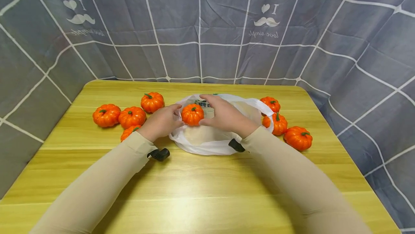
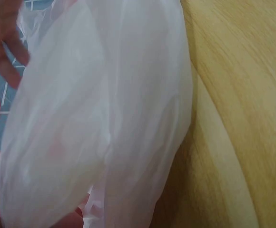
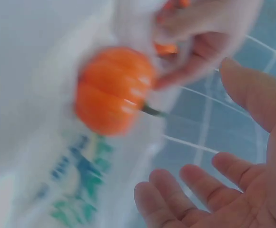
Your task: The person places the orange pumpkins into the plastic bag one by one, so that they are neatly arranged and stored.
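Note:
A white plastic bag (image 1: 207,149) with green and blue print lies with its mouth spread wide on the table. Within its outline, between both hands, is a small orange pumpkin (image 1: 192,114) with a green stem, blurred in the right wrist view (image 3: 114,90). My left hand (image 1: 162,121) has curled fingers and thumb at the bag's left rim, which it grips beside the pumpkin. Bag film (image 2: 100,104) covers most of the left wrist view. Over the bag's right side, my right hand (image 1: 227,116) reaches in with fingers spread and holds nothing, its thumb near the pumpkin.
Several pumpkins (image 1: 106,115) sit on the wooden table (image 1: 181,198) left of the bag, one partly behind the left wrist. More pumpkins (image 1: 298,138) stand at the right, where a bag handle (image 1: 266,108) overlaps one. A grey checked curtain (image 1: 181,21) surrounds the table's back and sides.

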